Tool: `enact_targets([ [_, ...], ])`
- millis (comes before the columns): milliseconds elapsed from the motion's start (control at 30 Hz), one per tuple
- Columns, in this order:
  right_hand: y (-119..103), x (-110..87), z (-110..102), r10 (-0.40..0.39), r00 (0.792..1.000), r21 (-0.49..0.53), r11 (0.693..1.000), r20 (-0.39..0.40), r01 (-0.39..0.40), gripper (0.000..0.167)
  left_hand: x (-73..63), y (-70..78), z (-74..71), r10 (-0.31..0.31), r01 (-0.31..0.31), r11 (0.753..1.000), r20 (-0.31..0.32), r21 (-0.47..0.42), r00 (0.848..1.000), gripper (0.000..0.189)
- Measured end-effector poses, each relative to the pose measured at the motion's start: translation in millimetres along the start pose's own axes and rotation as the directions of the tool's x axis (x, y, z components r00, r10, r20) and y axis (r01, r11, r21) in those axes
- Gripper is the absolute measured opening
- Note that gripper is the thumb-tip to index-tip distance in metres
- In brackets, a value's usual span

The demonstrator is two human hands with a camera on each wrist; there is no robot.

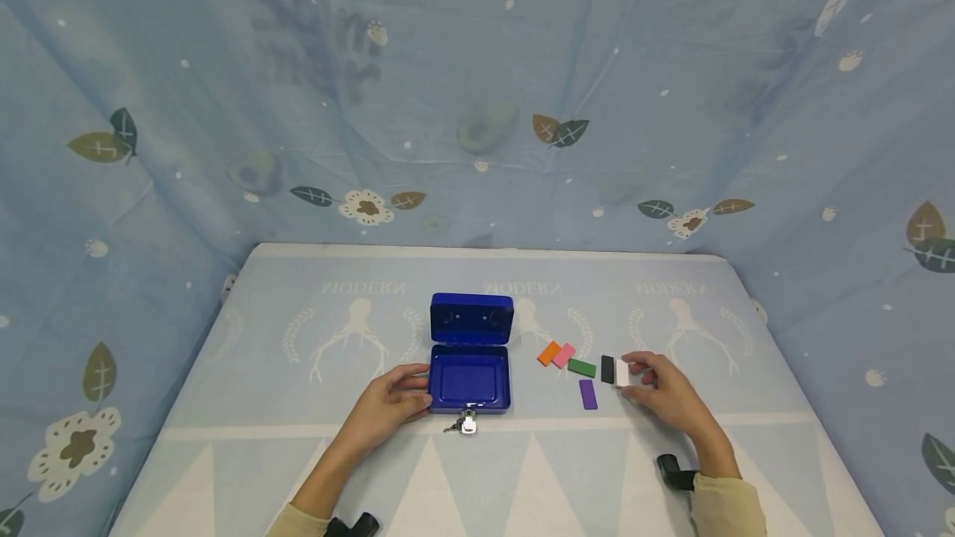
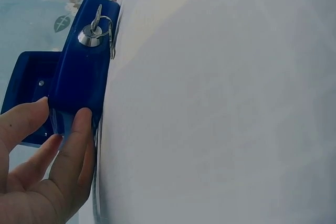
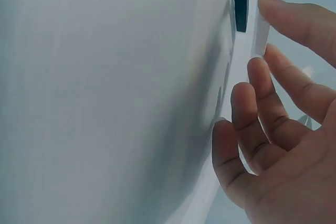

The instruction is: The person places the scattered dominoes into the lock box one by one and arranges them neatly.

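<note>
A blue metal cash box (image 1: 468, 411) stands with its lid up, and a lock with keys (image 1: 467, 423) sits in its front. My left hand (image 1: 394, 400) rests against the box's left side, fingers loosely bent and thumb near the front corner. Between the thumb and index finger of my right hand (image 1: 666, 392) is a white rectangular block (image 1: 622, 373), pinched by its ends. A black block (image 1: 608, 370) lies directly beside it. Whether the white block touches the table cannot be told.
Left of the right hand lie a green block (image 1: 582, 368), a purple block (image 1: 588, 394), an orange block (image 1: 549, 353) and a pink block (image 1: 563, 355). A patterned cloth covers the table (image 1: 298, 404). Blue printed fabric (image 1: 477, 89) hangs behind and at both sides.
</note>
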State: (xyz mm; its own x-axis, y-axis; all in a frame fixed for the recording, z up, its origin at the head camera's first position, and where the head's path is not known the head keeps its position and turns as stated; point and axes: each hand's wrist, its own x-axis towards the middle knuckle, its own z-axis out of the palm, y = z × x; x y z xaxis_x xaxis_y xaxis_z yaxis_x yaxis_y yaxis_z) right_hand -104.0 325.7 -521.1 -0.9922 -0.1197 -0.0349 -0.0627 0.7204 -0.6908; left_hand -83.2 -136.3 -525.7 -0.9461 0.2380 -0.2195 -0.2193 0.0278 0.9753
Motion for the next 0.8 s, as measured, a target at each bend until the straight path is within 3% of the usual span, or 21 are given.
enact_targets([
  [800, -32, 3.4, 22, -0.131, 0.991, 0.135, 0.983, 0.033, 0.125, 0.047, -0.9, 1.4, 0.4, -0.004, 0.004, 1.0, -0.007, 0.007, 1.0, 0.052],
])
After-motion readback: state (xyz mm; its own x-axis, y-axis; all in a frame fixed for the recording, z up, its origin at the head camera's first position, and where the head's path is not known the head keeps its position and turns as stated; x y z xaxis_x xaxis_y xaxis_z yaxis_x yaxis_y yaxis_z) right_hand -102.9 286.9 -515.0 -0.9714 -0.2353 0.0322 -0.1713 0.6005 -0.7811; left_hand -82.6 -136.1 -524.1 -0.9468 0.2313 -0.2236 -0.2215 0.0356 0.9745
